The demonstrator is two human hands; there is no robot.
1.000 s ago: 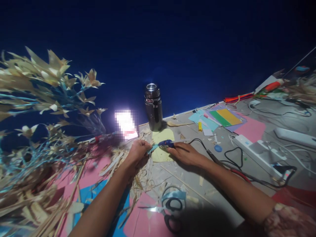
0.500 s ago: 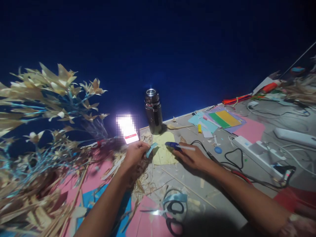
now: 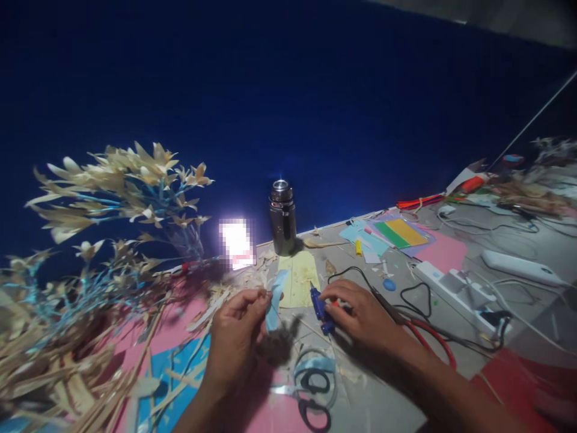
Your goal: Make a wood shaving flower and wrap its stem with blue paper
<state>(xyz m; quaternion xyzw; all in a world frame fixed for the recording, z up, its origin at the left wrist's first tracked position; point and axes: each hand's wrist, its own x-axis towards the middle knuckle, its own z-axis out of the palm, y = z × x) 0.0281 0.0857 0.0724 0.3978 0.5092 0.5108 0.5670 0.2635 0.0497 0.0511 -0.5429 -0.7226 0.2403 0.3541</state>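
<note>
My left hand (image 3: pixel 238 328) pinches a narrow light-blue paper strip (image 3: pixel 276 300) that stands up between thumb and fingers. My right hand (image 3: pixel 356 316) has its fingers curled at a small blue glue gun (image 3: pixel 318 308), whose thin nozzle points away from me. A bit of orange shows under the fingers. The gun is low over the surface; whether it rests there I cannot tell. Just beyond both hands lies a pale yellow sheet (image 3: pixel 297 264) spotted with small blobs. Scissors with black handles (image 3: pixel 314 400) lie nearer me, beside a roll of light-blue tape (image 3: pixel 318 364).
A dark metal flask (image 3: pixel 283 225) stands behind the yellow sheet, with a glowing screen (image 3: pixel 237 243) to its left. Dried-leaf flowers (image 3: pixel 130 180) and husk scraps (image 3: pixel 67 373) crowd the left. A white power strip (image 3: pixel 455 294), cables and coloured sheets (image 3: pixel 406 231) lie right.
My left hand has come back towards me and raised the blue strip. My right hand has lowered and turned the glue gun, shifting its nozzle from pointing left to pointing away.
</note>
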